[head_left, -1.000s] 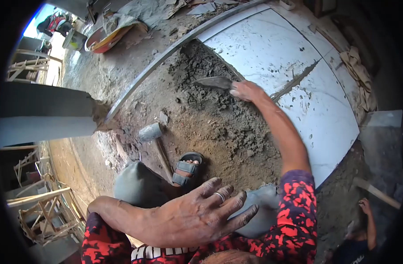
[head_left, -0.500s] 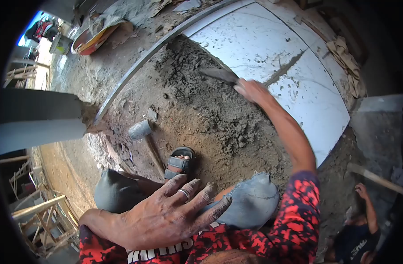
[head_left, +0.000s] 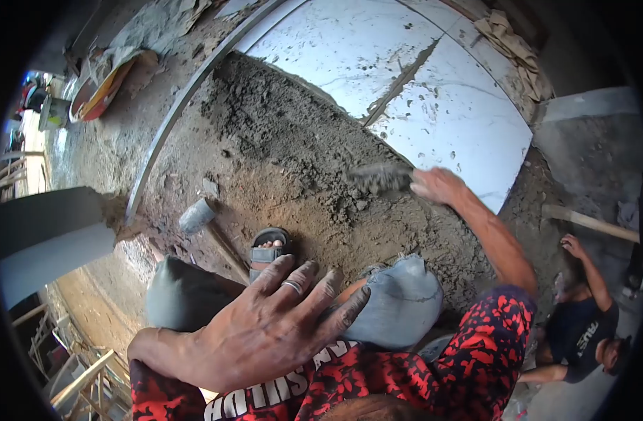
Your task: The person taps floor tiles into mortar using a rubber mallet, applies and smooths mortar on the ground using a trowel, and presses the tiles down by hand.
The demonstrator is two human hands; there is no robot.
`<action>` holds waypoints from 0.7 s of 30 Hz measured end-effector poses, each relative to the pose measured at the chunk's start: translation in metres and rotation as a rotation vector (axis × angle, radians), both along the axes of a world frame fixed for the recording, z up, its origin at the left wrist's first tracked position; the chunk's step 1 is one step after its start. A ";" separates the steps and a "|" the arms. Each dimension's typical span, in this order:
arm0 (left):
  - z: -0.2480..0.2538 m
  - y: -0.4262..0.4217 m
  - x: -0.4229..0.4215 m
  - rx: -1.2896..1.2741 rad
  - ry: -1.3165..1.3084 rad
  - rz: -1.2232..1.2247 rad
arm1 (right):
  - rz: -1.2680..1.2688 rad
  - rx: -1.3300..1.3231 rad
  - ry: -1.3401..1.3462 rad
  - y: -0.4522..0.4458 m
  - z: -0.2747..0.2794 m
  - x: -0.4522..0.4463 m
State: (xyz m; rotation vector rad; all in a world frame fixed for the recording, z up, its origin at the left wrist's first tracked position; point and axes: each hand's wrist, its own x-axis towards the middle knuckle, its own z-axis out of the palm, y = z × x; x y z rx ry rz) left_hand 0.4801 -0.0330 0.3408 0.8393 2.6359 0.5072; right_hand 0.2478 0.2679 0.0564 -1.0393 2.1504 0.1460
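My right hand (head_left: 437,186) is closed around a trowel, its grip hidden by my fingers. Grey mortar covers the trowel blade (head_left: 379,177), which lies low over the rough bed of damp mortar (head_left: 286,126). Just beyond that bed are large white marbled tiles (head_left: 451,116), specked with mortar and split by a mortar-filled gap (head_left: 406,81). Closer to me, my left hand (head_left: 265,330) is open, fingers spread, palm down and holding nothing. It wears a ring and has dusty fingertips, and it hangs over my bent legs near my sandalled foot (head_left: 269,249).
A mallet (head_left: 197,216) lies left of my foot. A long metal bar (head_left: 168,123) crosses the floor beside the mortar. At the right are a wooden handle (head_left: 592,223) and another person (head_left: 581,323). A mortar-stained basin (head_left: 104,91) sits at upper left, near a pillar (head_left: 51,238).
My right hand has drawn the trowel back from the tile edge toward me, and mortar now coats its blade. The view has shifted; my left hand stays spread in place.
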 end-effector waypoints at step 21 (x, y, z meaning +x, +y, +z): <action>-0.025 0.019 -0.023 0.030 -0.033 -0.250 | -0.472 -0.202 0.089 -0.078 -0.007 0.002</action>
